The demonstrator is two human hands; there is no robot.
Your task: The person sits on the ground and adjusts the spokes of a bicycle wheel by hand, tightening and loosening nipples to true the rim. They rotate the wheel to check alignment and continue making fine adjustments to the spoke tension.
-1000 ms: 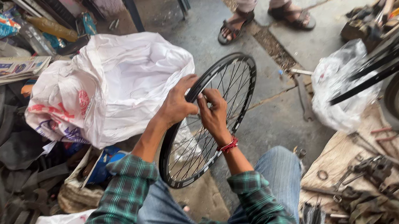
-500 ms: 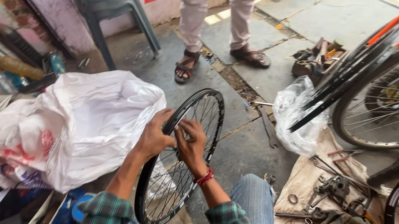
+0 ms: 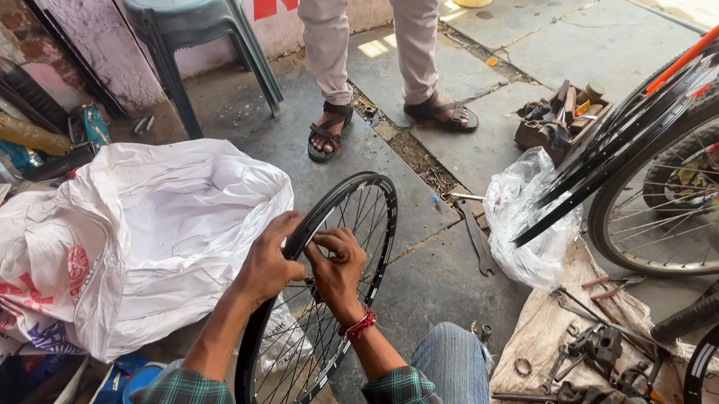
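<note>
Left hand (image 3: 268, 265) grips the rim of the bare wheel (image 3: 317, 300), upright on the floor. Right hand (image 3: 337, 265) pinches at spokes (image 3: 305, 348) beside it; white bag (image 3: 124, 242) just left.

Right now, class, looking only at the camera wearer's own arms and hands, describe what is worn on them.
Both arms wear a green and dark plaid shirt with the sleeves pushed up past the elbows. The left hand is bare, with no ring or glove visible. The right hand is also bare; a red thread band circles its wrist.
</note>
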